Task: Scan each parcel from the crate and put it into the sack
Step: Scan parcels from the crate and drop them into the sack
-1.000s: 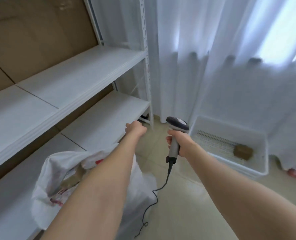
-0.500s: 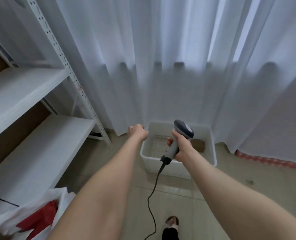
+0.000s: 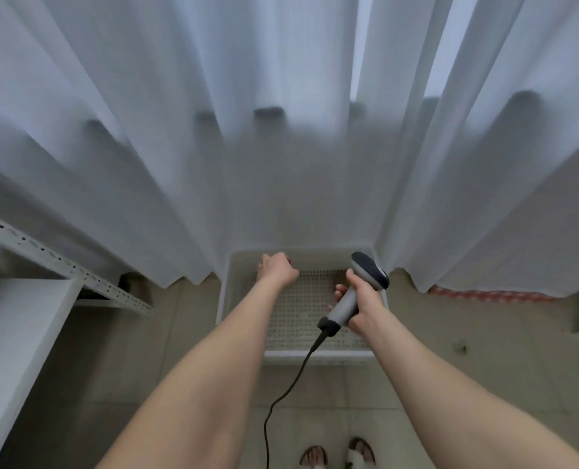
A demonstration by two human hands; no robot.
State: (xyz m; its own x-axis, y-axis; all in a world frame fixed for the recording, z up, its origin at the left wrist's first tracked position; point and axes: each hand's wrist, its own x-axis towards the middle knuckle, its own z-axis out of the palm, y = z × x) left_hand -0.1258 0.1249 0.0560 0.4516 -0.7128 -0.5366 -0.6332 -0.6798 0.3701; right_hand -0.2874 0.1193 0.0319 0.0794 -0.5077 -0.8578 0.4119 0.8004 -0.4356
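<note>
The left grip (image 3: 277,270) hangs over the far left part of the white crate (image 3: 315,356), back of the hand up and fingers curled down out of sight, so I cannot tell whether it is closed on anything. The right grip (image 3: 362,304) is wrapped round the handle of the grey scanner (image 3: 371,269), whose dark head sits above the crate's right side and whose cable (image 3: 281,397) trails down to the floor (image 3: 145,384). No parcel shows on the perforated crate bottom; any left is likely hidden behind the hands or the scanner. The sack is out of view. The step in hand looks like fetching a parcel. To do it well, the left grip should take the parcel by its edges and turn the label face up. It should then lift it clear of the crate wall, so that the scanner can be aimed squarely at the code, with the cable kept off the rim. No brand, label or writing can be read on the scanner, crate, curtain (image 3: 281,130) or shelf (image 3: 17,319).
</note>
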